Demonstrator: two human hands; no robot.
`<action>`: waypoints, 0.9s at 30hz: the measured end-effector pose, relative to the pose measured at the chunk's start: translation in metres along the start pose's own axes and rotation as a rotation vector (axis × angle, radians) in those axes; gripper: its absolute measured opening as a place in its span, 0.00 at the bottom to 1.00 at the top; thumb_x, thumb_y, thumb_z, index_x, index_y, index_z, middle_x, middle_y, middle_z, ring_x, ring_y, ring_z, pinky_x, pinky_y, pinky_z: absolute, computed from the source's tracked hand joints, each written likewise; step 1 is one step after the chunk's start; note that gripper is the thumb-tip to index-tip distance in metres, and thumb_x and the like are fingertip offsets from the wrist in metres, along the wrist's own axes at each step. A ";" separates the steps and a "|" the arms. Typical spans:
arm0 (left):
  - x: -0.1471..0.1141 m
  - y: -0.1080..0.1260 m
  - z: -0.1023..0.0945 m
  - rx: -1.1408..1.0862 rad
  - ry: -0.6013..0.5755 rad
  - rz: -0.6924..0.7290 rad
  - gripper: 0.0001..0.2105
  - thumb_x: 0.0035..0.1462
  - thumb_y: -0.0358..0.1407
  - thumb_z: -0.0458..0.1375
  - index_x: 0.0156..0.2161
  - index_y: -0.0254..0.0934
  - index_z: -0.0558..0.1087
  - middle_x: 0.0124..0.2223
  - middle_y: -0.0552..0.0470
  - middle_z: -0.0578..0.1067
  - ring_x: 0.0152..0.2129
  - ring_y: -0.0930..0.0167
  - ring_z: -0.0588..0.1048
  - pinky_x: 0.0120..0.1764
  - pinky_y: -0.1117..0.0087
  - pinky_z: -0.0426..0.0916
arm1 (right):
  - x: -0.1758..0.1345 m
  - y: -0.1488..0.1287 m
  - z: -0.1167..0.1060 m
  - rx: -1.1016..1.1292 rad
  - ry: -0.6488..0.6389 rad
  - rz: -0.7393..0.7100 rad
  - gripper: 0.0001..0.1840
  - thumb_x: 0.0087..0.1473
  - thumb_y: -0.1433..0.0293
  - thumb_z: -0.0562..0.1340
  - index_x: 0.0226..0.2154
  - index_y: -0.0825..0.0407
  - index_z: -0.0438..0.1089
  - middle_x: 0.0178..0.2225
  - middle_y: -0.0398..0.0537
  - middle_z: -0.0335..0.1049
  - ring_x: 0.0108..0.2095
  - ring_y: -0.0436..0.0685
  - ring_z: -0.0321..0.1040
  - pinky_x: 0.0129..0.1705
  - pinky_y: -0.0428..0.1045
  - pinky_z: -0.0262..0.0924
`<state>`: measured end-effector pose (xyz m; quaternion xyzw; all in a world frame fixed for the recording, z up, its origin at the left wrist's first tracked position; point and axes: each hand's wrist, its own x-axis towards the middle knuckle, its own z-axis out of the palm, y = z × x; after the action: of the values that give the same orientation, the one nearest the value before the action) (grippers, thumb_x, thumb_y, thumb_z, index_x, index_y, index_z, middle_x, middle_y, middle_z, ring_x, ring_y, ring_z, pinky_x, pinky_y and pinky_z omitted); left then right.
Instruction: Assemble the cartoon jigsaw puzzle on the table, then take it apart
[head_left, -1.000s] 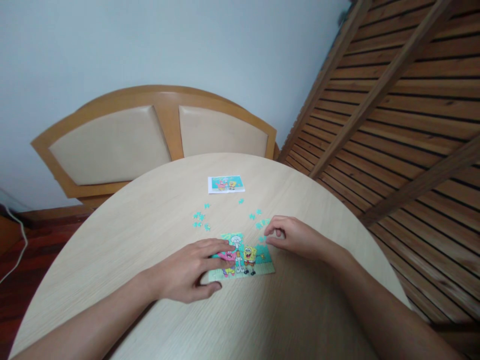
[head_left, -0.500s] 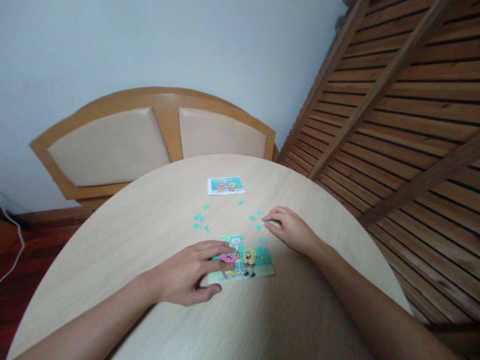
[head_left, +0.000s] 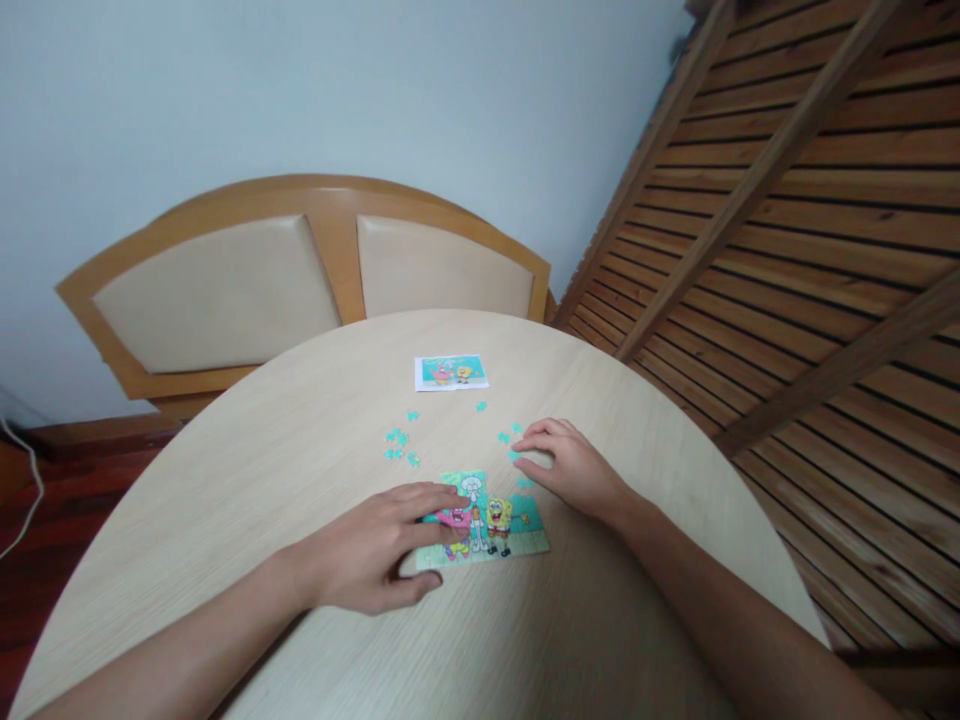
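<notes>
My left hand (head_left: 382, 545) lies flat over the left side of a partly assembled jigsaw puzzle (head_left: 517, 540), fingers spread and thumb at its near edge. Cartoon figures, pink, pale and yellow, show on the puzzle; its upper right part has a gap in the picture. Just beyond that corner, my right hand (head_left: 570, 470) pinches with thumb and fingertips at a small teal puzzle piece (head_left: 513, 455), partly hidden by the fingers. Other loose teal pieces (head_left: 503, 437) lie close to these fingertips, and a couple more (head_left: 523, 483) touch or nearly touch the puzzle's upper right.
Several loose pieces (head_left: 397, 437) are scattered left of centre, and a single piece (head_left: 481, 406) lies farther back. Behind them rests a reference picture card (head_left: 454, 371). The round wooden table (head_left: 322, 380) faces a padded bench back (head_left: 225, 290), with wooden slats (head_left: 787, 220) at right.
My right hand has moved slightly left and toward me, bringing its fingertips onto a loose teal piece. My left hand stays on the puzzle.
</notes>
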<state>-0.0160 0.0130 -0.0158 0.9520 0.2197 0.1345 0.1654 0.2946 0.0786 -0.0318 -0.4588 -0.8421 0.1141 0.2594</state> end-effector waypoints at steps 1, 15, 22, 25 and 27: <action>0.000 0.000 0.000 0.002 -0.003 -0.001 0.26 0.57 0.37 0.61 0.61 0.40 0.67 0.65 0.42 0.65 0.62 0.56 0.65 0.63 0.52 0.62 | 0.000 -0.001 0.001 0.004 -0.005 0.007 0.09 0.55 0.67 0.67 0.41 0.48 0.79 0.44 0.51 0.74 0.47 0.61 0.69 0.54 0.58 0.62; 0.000 0.001 -0.001 0.013 -0.004 0.004 0.26 0.57 0.37 0.61 0.61 0.41 0.67 0.65 0.42 0.66 0.61 0.57 0.65 0.63 0.52 0.62 | 0.003 -0.001 0.002 -0.037 0.030 0.119 0.08 0.53 0.66 0.68 0.24 0.50 0.74 0.41 0.51 0.74 0.45 0.62 0.69 0.51 0.59 0.61; 0.000 0.001 -0.001 -0.009 0.004 0.001 0.25 0.58 0.37 0.61 0.61 0.43 0.67 0.65 0.44 0.66 0.61 0.57 0.66 0.62 0.52 0.63 | 0.002 0.016 -0.005 0.003 0.076 0.084 0.07 0.58 0.69 0.63 0.38 0.49 0.76 0.41 0.51 0.75 0.46 0.61 0.69 0.53 0.57 0.62; 0.000 0.001 -0.001 0.001 -0.015 -0.007 0.25 0.58 0.37 0.61 0.61 0.41 0.67 0.64 0.43 0.66 0.61 0.57 0.66 0.63 0.53 0.62 | 0.005 0.022 0.000 -0.007 0.081 0.077 0.14 0.62 0.67 0.58 0.47 0.49 0.76 0.47 0.52 0.75 0.49 0.61 0.69 0.55 0.58 0.61; 0.000 0.001 0.000 0.000 -0.010 -0.003 0.26 0.58 0.38 0.61 0.62 0.42 0.67 0.64 0.43 0.66 0.61 0.57 0.66 0.63 0.53 0.62 | 0.009 0.021 0.005 -0.029 0.068 0.078 0.17 0.64 0.65 0.57 0.51 0.48 0.74 0.50 0.52 0.73 0.51 0.61 0.67 0.56 0.58 0.60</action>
<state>-0.0160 0.0122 -0.0152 0.9524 0.2202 0.1292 0.1665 0.3028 0.0976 -0.0423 -0.4986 -0.8158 0.0964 0.2766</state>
